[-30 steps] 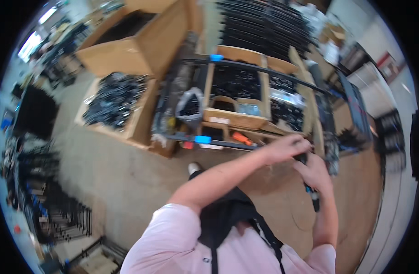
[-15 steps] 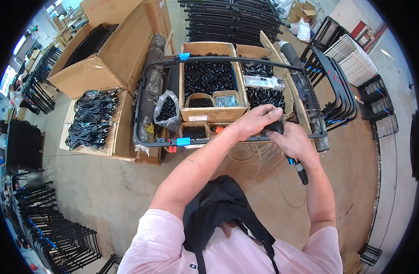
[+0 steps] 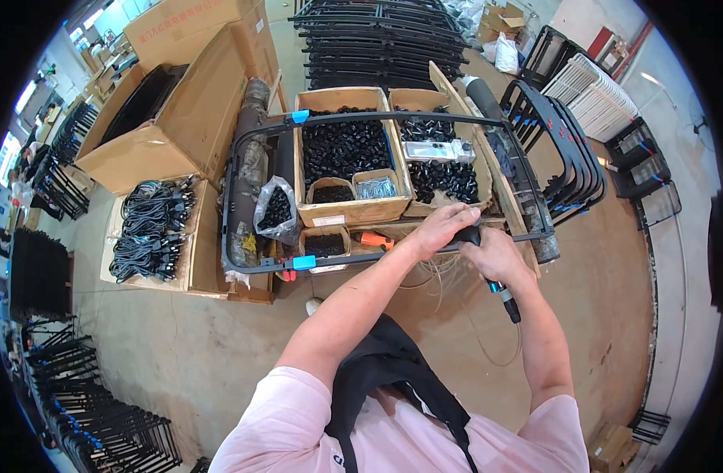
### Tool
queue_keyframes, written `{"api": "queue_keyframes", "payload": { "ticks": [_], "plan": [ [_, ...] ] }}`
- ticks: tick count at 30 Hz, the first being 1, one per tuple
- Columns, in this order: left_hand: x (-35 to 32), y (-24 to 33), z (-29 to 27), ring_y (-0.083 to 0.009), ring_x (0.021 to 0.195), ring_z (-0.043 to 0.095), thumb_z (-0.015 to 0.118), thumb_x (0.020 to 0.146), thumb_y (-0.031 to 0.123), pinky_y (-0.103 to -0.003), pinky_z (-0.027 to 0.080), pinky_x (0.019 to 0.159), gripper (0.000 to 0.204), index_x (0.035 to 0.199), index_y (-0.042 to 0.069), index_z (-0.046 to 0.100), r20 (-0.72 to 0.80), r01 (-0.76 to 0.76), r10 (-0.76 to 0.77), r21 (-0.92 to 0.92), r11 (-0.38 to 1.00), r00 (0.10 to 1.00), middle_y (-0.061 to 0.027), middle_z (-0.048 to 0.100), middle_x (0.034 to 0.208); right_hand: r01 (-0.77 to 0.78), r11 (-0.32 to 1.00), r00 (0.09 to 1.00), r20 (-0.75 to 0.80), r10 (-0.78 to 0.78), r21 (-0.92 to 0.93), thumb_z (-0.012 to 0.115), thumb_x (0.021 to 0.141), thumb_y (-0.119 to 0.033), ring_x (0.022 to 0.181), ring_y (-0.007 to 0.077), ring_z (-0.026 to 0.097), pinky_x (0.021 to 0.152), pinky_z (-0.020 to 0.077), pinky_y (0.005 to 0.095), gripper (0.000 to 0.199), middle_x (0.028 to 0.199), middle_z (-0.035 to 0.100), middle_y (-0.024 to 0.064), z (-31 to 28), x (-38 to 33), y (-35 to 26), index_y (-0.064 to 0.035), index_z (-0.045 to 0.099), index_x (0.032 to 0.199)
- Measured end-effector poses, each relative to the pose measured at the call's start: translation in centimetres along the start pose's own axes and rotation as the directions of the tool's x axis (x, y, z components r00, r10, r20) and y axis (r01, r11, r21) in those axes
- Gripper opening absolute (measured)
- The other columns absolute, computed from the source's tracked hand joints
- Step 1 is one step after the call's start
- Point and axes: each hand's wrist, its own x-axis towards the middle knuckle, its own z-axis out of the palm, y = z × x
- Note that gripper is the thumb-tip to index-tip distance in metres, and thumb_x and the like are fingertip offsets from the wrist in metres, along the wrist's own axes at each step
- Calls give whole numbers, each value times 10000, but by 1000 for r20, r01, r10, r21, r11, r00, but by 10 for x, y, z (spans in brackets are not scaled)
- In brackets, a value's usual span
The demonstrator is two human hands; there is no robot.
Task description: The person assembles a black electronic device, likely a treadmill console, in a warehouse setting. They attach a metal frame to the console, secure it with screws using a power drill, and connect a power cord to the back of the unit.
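Observation:
A black pistol-shaped air screwdriver (image 3: 468,235) is upright over the near bar of a black metal frame (image 3: 353,261). My right hand (image 3: 497,257) is wrapped round its handle. A blue fitting and a thin hose (image 3: 519,347) come out below that hand. My left hand (image 3: 444,229) lies over the tool's head with its fingers bent down round it. The tool's tip and the spot under it are hidden by my hands. Blue clips (image 3: 304,262) sit on the frame's near and far bars.
Under the frame are a wooden box of black plastic parts (image 3: 349,146), a small bin of screws (image 3: 375,186), a bag of black parts (image 3: 276,206) and an orange-handled tool (image 3: 375,240). Bundled cables (image 3: 152,229) lie left. Stacked black frames (image 3: 381,39) stand behind; more frames (image 3: 558,142) lean right.
The view has shifted slightly, so the bench sits a little lower and further left. Both hands stay on the air screwdriver at the near bar. The orange-handled tool shows more fully.

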Motion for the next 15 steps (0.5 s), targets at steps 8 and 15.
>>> {"api": "queue_keyframes", "payload": {
  "ticks": [8, 15],
  "plan": [
    [-6, 1, 0, -88, 1003, 552, 637, 1084, 431, -282, 463, 909, 387, 1167, 56, 683, -26, 10, -10, 35, 999, 1000, 19, 632, 1080, 45, 996, 999, 22, -44, -71, 626, 912, -376, 1003, 458, 725, 904, 551, 545, 467, 993, 748, 295, 7, 7, 7, 60, 716, 1054],
    [-16, -9, -3, -97, 1033, 570, 635, 1093, 400, -280, 476, 935, 386, 1217, 36, 663, -23, 11, -10, 48, 999, 1000, -1, 647, 1107, 92, 994, 996, 4, -92, -66, 619, 922, -344, 1027, 482, 710, 915, 546, 548, 466, 1025, 739, 317, 15, 3, 7, 67, 690, 1130]
  ]
}}
